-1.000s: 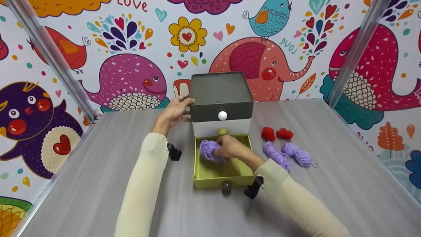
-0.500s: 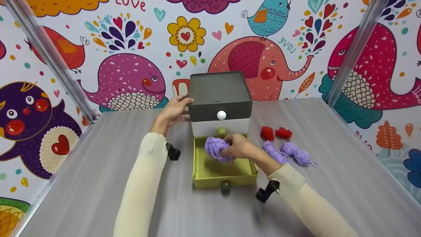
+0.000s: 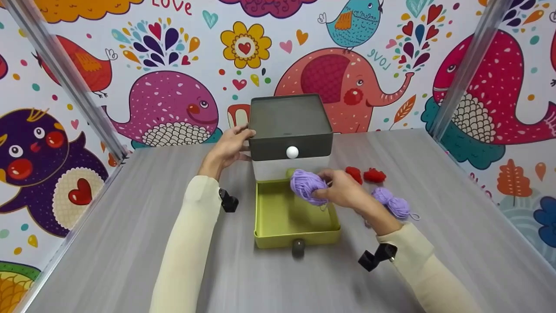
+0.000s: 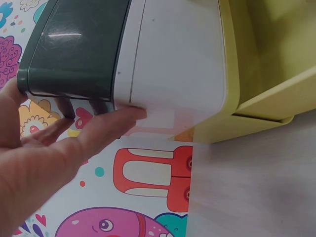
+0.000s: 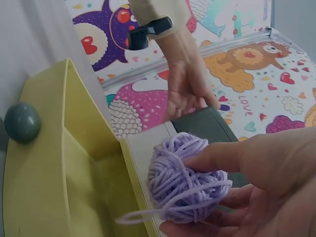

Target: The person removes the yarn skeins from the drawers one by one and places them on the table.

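My right hand [image 3: 347,191] pinches a lilac ball of yarn [image 3: 307,186] between thumb and fingers, above the right part of the pulled-out olive-green drawer [image 3: 299,238]. In the right wrist view a loose loop of yarn trails from the yarn ball [image 5: 185,182]. The drawer's inside shows bare, with a dark round knob [image 3: 298,248] on its front. Fingers of my left hand [image 3: 230,145] touch the left side of the stacked drawer unit [image 3: 289,117], which has a dark grey top and a white middle. In the left wrist view those fingers [image 4: 106,128] lie extended along its side.
On the grey table [image 3: 182,243], right of the unit, lie two red bundles, one of them a red clump [image 3: 374,175], and a lilac yarn piece [image 3: 398,207] tied into two lobes. Behind stands a cartoon-printed wall [image 3: 173,100] with metal posts [image 3: 469,65].
My right hand has lifted the lilac yarn ball from the left inside of the drawer and carried it up and to the right. The left hand stays on the unit.
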A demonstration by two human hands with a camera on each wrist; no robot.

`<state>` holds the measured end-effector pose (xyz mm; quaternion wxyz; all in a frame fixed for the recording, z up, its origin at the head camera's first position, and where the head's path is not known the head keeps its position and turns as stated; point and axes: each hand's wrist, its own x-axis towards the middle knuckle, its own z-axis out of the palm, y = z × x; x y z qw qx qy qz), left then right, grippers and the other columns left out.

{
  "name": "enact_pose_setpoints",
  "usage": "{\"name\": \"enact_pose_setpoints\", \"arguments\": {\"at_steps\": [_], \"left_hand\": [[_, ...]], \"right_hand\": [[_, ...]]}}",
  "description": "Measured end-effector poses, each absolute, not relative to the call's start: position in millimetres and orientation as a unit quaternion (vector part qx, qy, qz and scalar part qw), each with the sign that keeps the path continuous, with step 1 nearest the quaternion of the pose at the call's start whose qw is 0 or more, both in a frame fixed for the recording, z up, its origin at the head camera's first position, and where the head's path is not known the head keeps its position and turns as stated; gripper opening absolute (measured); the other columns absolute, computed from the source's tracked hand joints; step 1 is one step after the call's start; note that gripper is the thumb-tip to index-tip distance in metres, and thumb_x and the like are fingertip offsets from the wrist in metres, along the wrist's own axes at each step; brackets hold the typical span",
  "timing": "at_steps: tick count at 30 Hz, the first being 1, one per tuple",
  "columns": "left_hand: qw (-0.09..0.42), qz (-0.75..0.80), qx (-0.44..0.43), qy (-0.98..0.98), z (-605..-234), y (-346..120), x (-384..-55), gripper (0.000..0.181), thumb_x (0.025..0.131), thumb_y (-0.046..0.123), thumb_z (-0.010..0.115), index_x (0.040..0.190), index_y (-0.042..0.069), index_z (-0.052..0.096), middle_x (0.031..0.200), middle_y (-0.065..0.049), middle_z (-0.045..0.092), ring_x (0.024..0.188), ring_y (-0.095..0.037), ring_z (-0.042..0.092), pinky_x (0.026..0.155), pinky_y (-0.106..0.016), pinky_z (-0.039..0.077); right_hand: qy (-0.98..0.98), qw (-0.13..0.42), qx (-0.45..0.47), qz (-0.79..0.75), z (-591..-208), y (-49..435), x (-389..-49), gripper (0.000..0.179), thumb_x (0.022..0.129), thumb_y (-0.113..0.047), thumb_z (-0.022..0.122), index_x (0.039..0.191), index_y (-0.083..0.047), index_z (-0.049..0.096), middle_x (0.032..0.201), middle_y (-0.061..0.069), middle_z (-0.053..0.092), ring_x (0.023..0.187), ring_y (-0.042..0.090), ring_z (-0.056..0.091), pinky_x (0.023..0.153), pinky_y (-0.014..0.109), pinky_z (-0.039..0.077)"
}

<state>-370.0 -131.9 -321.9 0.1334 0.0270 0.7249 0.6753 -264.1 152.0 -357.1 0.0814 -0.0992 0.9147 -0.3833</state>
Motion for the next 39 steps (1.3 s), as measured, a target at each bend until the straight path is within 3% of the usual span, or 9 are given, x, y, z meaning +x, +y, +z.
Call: {"name": "enact_pose_setpoints", "arguments": {"at_steps": [3, 8, 16, 22, 29, 39], "left_hand": [[0.135, 0.676, 0.027, 0.723, -322, -132, -369, 0.068, 0.104, 0.024, 0.049, 0.161, 0.011, 0.016, 0.151, -0.019, 0.043, 0.125, -0.04, 0.058, 0.102, -0.06, 0.05], [0.135, 0.675, 0.028, 0.725, -323, -133, -370, 0.067, 0.104, 0.024, 0.049, 0.161, 0.01, 0.017, 0.151, -0.02, 0.043, 0.125, -0.039, 0.058, 0.102, -0.06, 0.05], [0.135, 0.672, 0.025, 0.728, -322, -133, -369, 0.067, 0.104, 0.024, 0.049, 0.161, 0.009, 0.017, 0.149, -0.02, 0.043, 0.127, -0.04, 0.056, 0.103, -0.061, 0.049], [0.136, 0.673, 0.025, 0.727, -322, -133, -370, 0.067, 0.104, 0.024, 0.05, 0.161, 0.01, 0.017, 0.149, -0.019, 0.044, 0.127, -0.039, 0.057, 0.102, -0.06, 0.05], [0.133, 0.673, 0.028, 0.727, -321, -134, -369, 0.066, 0.104, 0.023, 0.048, 0.161, 0.01, 0.017, 0.146, -0.02, 0.047, 0.119, -0.036, 0.061, 0.1, -0.059, 0.051], [0.133, 0.671, 0.027, 0.729, -321, -134, -370, 0.067, 0.103, 0.023, 0.049, 0.161, 0.011, 0.017, 0.145, -0.02, 0.048, 0.113, -0.033, 0.064, 0.099, -0.058, 0.053]], "right_hand": [[0.916, 0.069, -0.096, -0.384, -358, 163, -263, 0.043, 0.087, -0.016, 0.074, 0.126, 0.0, 0.064, 0.115, 0.018, 0.067, 0.101, 0.026, 0.062, 0.088, 0.038, 0.056], [0.921, 0.056, -0.088, -0.375, -356, 184, -261, 0.046, 0.088, -0.018, 0.073, 0.128, 0.0, 0.063, 0.117, 0.019, 0.067, 0.103, 0.027, 0.062, 0.095, 0.045, 0.055], [0.911, 0.085, -0.03, -0.403, -353, 215, -258, 0.053, 0.093, -0.02, 0.068, 0.141, -0.001, 0.053, 0.129, 0.021, 0.059, 0.112, 0.031, 0.056, 0.103, 0.049, 0.052], [0.926, 0.06, -0.028, -0.372, -353, 239, -260, 0.052, 0.094, -0.02, 0.067, 0.138, 0.003, 0.053, 0.125, 0.024, 0.058, 0.11, 0.033, 0.054, 0.098, 0.048, 0.053], [0.93, 0.06, -0.007, -0.362, -358, 270, -258, 0.057, 0.096, -0.027, 0.065, 0.142, 0.004, 0.049, 0.134, 0.028, 0.054, 0.119, 0.04, 0.052, 0.102, 0.054, 0.051], [0.933, 0.051, 0.027, -0.354, -374, 312, -259, 0.059, 0.096, -0.025, 0.063, 0.14, 0.009, 0.045, 0.135, 0.033, 0.051, 0.117, 0.042, 0.052, 0.101, 0.056, 0.05]]}}
